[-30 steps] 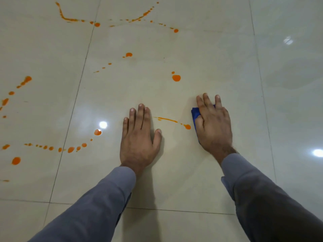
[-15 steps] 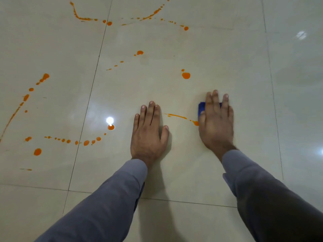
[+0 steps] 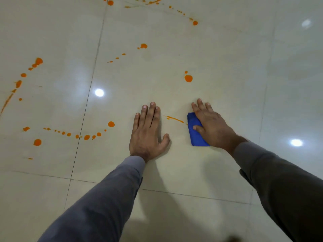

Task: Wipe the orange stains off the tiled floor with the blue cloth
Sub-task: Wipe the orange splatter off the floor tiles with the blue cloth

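Lying between left hand (image 3: 148,133), blue cloth (image 3: 195,135): orange streak (image 3: 174,118).

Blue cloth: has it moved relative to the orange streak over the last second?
Yes, slightly left. The blue cloth under the right hand now reaches the right end of the orange streak, covering the blob that lay bare before.
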